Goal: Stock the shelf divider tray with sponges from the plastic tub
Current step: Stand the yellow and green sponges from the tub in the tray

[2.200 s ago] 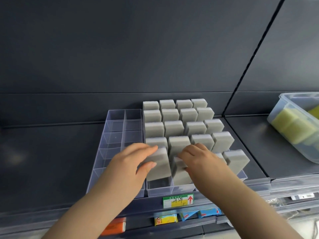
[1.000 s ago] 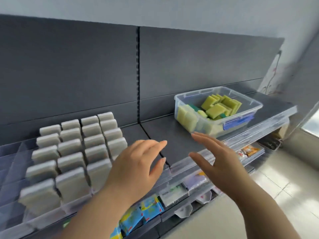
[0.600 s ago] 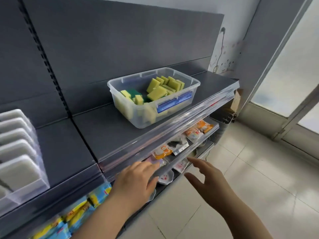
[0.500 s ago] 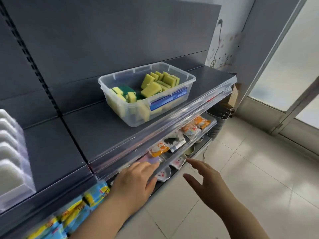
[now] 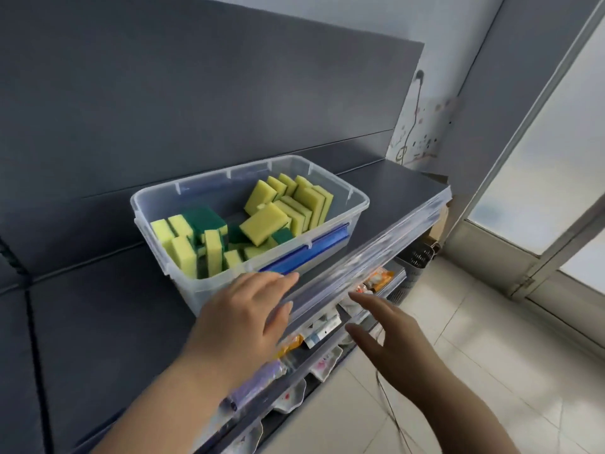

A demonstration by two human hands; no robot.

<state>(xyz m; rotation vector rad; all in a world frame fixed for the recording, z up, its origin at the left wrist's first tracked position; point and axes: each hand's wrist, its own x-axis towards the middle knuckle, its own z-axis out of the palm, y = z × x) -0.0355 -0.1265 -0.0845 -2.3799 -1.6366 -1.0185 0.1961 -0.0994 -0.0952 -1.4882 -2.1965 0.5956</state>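
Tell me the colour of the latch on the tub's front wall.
Blue: the latch on the clear plastic tub, clearest in the head view.

My left hand [image 5: 242, 322] and right hand [image 5: 393, 345], both bare, with forearms uncovered as far down as my camera sees

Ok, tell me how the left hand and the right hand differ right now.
The left hand hovers palm down above the shelf, fingertips by the near wall of the plastic tub; the right hand is out past the shelf's front edge, lower in view. The left hand is brightly lit; the right hand looks shaded. Both are open, empty and point toward the tub.
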